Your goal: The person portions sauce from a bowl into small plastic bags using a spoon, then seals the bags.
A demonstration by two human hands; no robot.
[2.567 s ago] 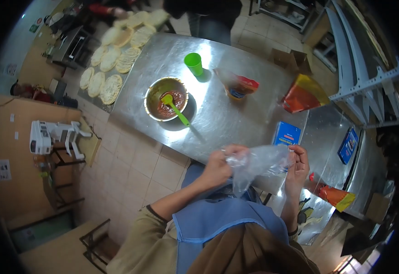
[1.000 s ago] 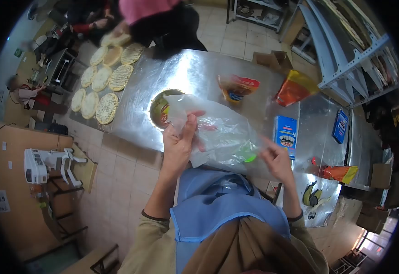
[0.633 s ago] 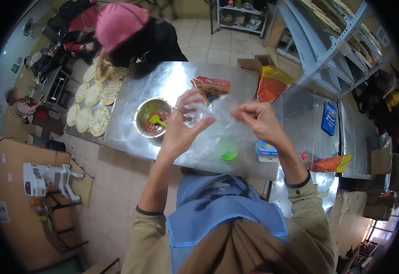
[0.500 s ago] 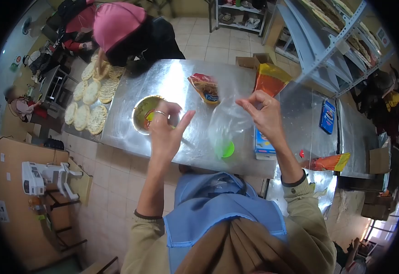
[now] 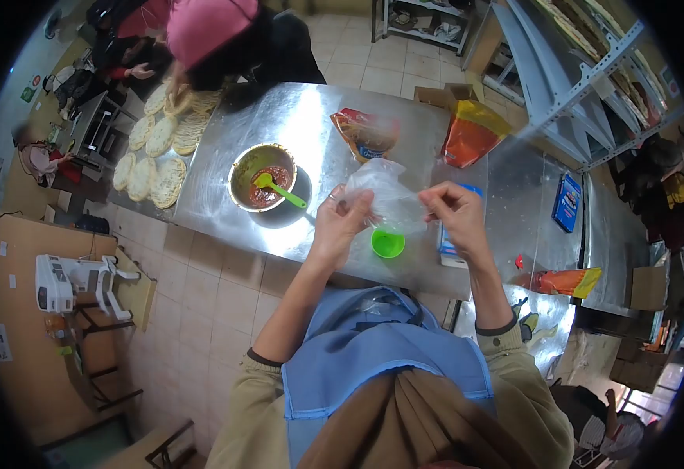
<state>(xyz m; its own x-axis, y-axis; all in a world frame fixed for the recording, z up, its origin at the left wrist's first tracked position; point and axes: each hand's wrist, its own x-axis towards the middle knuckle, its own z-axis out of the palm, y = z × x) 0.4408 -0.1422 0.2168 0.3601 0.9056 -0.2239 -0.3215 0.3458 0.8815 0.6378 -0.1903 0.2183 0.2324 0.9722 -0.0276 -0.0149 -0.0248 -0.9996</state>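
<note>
A clear plastic bag [image 5: 387, 194] is stretched between my two hands above the metal table [image 5: 326, 262]. My left hand [image 5: 343, 223] pinches its left side, and my right hand [image 5: 455, 215] pinches its right edge. Just below the bag sits a small green cup [image 5: 388, 244]. To the left, a bowl [image 5: 238, 187] holds reddish sauce and a green spoon [image 5: 279, 190]. Behind the bag lies a red and brown packet [image 5: 365, 133]. A blue and white box [image 5: 451, 252] is partly hidden by my right hand.
An orange and yellow bag [image 5: 475, 134] stands at the back right; another [image 5: 567, 282] lies at the right. A blue packet [image 5: 566, 202] is near the far right edge. Flat breads [image 5: 156, 181] cover the left end, where a person in pink [image 5: 209, 31] leans over.
My left hand has moved right, from over the bowl to the bag, and now grips it. The bowl and green spoon are uncovered. The bag is now gathered between both hands.
</note>
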